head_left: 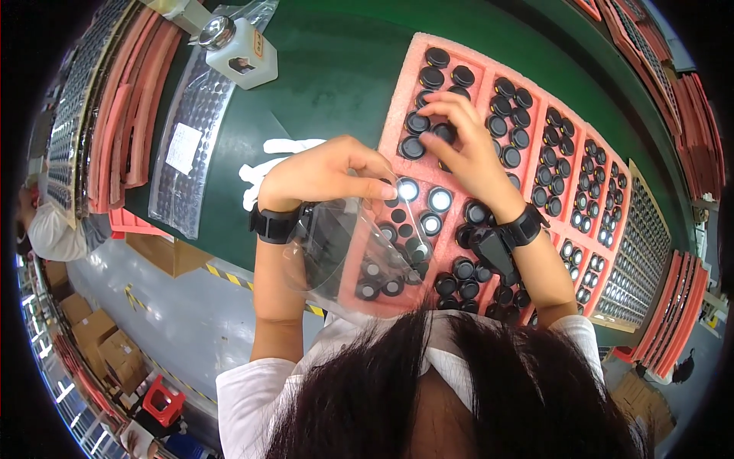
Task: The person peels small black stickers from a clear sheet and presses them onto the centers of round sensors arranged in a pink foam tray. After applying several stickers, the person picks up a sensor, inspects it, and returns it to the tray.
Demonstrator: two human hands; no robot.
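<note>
My left hand (336, 172) is closed in a pinch on a clear plastic bag (329, 249), which hangs over the near left of a pink foam tray (397, 92). Through the film I see several round pieces. My right hand (470, 145) reaches over the tray's far left compartment, thumb and fingers curved and apart. Beneath and beside its fingertips are black round caps (412, 148) sitting in rows; whether it touches one I cannot tell. Just past the left fingertips, round pieces with bright white tops (439, 200) lie in the tray.
White gloves (264, 170) lie left of my left hand on the green table (313, 76). Further off stand a white bottle with a metal lid (243, 57) and a plastic-wrapped sheet of round parts (191, 145). Stacked pink trays (134, 107) line the left edge; another parts sheet (634, 252) lies right.
</note>
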